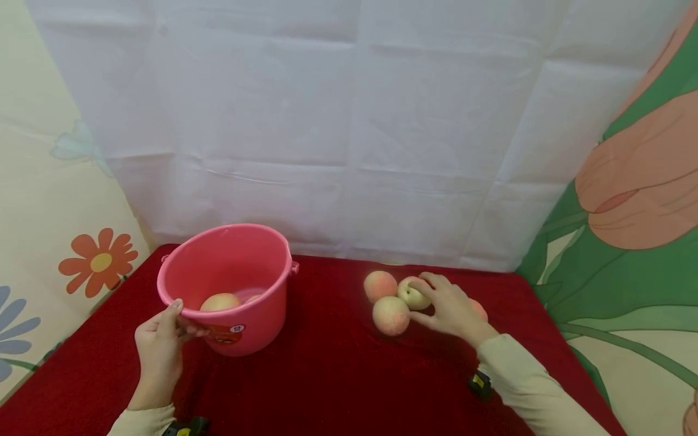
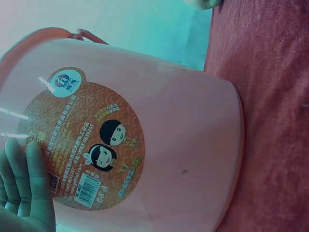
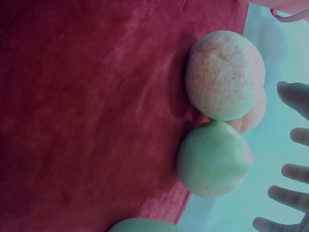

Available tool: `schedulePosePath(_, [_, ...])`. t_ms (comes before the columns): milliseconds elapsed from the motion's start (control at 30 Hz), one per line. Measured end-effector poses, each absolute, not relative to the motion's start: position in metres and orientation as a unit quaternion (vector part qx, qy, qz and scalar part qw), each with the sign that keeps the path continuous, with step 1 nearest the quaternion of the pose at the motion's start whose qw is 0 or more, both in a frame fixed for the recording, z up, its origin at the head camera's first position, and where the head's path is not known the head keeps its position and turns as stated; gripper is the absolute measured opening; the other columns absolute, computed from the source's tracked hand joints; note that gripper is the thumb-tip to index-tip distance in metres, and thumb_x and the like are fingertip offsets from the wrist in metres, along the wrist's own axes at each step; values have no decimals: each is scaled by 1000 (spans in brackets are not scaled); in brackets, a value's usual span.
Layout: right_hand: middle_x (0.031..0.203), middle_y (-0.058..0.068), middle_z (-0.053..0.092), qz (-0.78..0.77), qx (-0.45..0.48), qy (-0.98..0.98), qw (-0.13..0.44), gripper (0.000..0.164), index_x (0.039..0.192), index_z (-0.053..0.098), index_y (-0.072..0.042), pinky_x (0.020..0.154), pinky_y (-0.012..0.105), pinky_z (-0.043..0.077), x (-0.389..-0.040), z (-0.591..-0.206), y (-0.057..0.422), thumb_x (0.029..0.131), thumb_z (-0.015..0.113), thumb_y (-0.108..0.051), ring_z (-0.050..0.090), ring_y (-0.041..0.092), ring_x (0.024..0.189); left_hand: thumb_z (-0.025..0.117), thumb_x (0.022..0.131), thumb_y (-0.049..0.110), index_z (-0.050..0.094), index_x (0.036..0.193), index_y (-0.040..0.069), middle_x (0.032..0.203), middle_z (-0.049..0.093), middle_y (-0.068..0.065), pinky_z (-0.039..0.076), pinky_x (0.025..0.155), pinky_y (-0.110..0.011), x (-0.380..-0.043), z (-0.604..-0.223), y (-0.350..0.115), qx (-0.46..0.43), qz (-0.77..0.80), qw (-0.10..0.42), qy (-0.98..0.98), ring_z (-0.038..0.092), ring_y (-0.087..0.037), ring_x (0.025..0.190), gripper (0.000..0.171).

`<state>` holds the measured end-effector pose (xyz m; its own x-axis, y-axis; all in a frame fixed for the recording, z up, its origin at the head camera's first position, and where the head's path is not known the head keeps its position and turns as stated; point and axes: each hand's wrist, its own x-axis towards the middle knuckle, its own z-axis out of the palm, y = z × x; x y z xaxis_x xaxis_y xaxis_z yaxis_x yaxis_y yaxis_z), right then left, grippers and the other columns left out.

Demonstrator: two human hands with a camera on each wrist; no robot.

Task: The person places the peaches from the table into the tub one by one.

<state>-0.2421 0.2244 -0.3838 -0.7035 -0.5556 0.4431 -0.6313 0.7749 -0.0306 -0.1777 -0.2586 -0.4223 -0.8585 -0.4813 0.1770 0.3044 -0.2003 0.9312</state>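
Observation:
My left hand [image 1: 159,354] grips the near rim of a pink bucket [image 1: 262,327], thumb on top and fingers along the outside. In the left wrist view those fingers [image 2: 37,174] lie by the bucket's round orange label [image 2: 87,145]. Inside the bucket are a peach [image 1: 220,301] and part of another. On the right, my right hand [image 1: 449,307] reaches over a pale yellow-green peach [image 1: 410,294], its fingers spread. A pink peach [image 1: 380,286] and a speckled one [image 1: 391,316] sit against it. Another peach [image 1: 480,310] is partly hidden behind the hand.
A dark red cloth [image 1: 327,375] covers the table. Behind it hangs a creased white sheet [image 1: 349,151], with flower-patterned panels on the left [image 1: 54,200] and right [image 1: 643,254]. Each wrist carries a small black device, one of them by the right sleeve [image 1: 523,375].

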Motion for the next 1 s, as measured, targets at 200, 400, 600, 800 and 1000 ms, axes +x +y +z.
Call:
schedulePosePath(200, [112,17,52,68,320,-923,201,57,115,58,-7,67,51,47,-240,-385,233,70,75,-37,50,35,101,55,91,20,61,59,0,49,54,-8,52,48,-29,-177,-420,-256,75,-775,261,-571,60,-18,43,39])
schedulePosePath(400, [116,20,51,44,293,-937,186,56,112,61,-6,69,54,46,-237,-386,243,70,74,-39,48,37,106,58,90,25,62,63,-3,51,55,-10,53,50,-33,-198,-460,-279,70,-775,269,-567,61,-22,46,39])
schedulePosePath(600, [117,21,50,22,265,-949,172,57,112,61,-4,65,53,46,-238,-393,255,70,73,-41,48,39,105,59,89,27,61,61,0,49,54,-8,53,49,-31,-190,-446,-270,95,-775,271,-563,60,-20,44,39])
schedulePosePath(800, [119,20,49,16,236,-959,158,57,113,60,-7,65,51,46,-240,-399,266,70,72,-42,46,40,107,55,91,21,61,57,2,47,53,-6,52,48,-27,-173,-410,-250,109,-777,256,-565,59,-16,42,40])
schedulePosePath(1000, [120,21,48,16,227,-961,156,58,114,59,-6,68,55,44,-240,-403,276,70,74,-40,44,40,108,60,88,32,61,63,-3,52,56,-9,54,52,-33,-199,-461,-280,100,-762,268,-580,60,-22,46,42])
